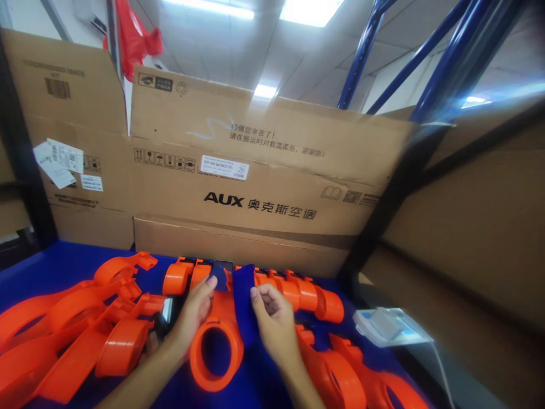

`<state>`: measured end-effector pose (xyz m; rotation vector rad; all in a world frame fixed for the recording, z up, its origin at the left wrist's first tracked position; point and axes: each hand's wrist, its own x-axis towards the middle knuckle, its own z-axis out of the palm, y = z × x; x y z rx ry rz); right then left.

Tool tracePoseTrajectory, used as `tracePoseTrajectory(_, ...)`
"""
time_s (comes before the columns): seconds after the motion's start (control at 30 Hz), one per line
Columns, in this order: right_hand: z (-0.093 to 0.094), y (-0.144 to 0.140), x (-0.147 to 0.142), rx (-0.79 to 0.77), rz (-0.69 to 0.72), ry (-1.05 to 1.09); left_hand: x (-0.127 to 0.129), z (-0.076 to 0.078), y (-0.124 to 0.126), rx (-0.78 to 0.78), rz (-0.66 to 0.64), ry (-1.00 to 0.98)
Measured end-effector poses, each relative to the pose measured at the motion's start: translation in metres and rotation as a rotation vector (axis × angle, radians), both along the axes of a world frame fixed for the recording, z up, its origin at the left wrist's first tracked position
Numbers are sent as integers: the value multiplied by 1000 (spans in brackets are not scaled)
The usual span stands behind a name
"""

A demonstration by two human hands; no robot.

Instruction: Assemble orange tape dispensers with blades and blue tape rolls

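A blue cloth (243, 304) is pinched at its upper edge between both hands, draped over an orange ring part (216, 352) that lies just below the grip on the blue table (63, 258). The left hand (193, 315) closes thumb and forefinger on the cloth's left corner; the right hand (275, 321) curls its fingers shut on the right side of the cloth. Just beyond the grip runs a row of orange clips (298, 289). Left of the left hand lie more orange parts (80, 324), piled and overlapping. Right of the right hand, near the table's edge, sits a white packet (389, 326). Behind everything stand cardboard boxes (255, 182).
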<state>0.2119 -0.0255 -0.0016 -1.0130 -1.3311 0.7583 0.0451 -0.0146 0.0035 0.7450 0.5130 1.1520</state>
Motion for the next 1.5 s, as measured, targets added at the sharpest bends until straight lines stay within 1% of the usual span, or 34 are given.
tracePoseTrajectory(0.13, 1, 4, 6, 20, -62, 75, -4, -9, 7, -61, -81, -33)
tracePoseTrajectory(0.23, 1, 5, 6, 64, -97, 38, -5, -12, 8, -68, -83, -54)
tracePoseTrajectory(0.27, 0, 4, 5, 76, -85, 11, -4, -12, 8, -67, -70, -58)
tracePoseTrajectory(0.33, -1, 2, 1, 89, -3, -50, -2, -10, 5, -63, -60, -70)
tracePoseTrajectory(0.43, -4, -1, -4, 106, 106, -144, 0, -6, 2, -68, -96, -100)
tracePoseTrajectory(0.53, -5, -3, -5, 144, 81, -223, 1, -5, 1, -90, -103, -112)
tracePoseTrajectory(0.6, -4, -4, -4, 156, 70, -238, 2, -5, 2, -96, -58, -100)
tracePoseTrajectory(0.7, 0, -4, -1, 143, 88, -200, 3, -8, 2, -52, 90, -70)
tracePoseTrajectory(0.8, 6, -4, 4, 142, 66, -208, 5, -8, 0, 79, 259, -23)
tracePoseTrajectory(0.9, 11, -5, 8, 162, 35, -225, 6, -7, -2, 186, 344, 36)
tracePoseTrajectory(1.03, 12, -5, 10, 183, 19, -225, 5, -6, -4, 216, 341, 62)
tracePoseTrajectory(1.17, 11, -4, 9, 171, 29, -233, 5, -5, -5, 227, 327, 58)
tracePoseTrajectory(1.3, 10, -3, 8, 163, 3, -236, 5, -3, -5, 239, 307, 55)
tracePoseTrajectory(1.5, 10, -1, 9, 146, -42, -217, 6, -6, -6, 252, 287, 31)
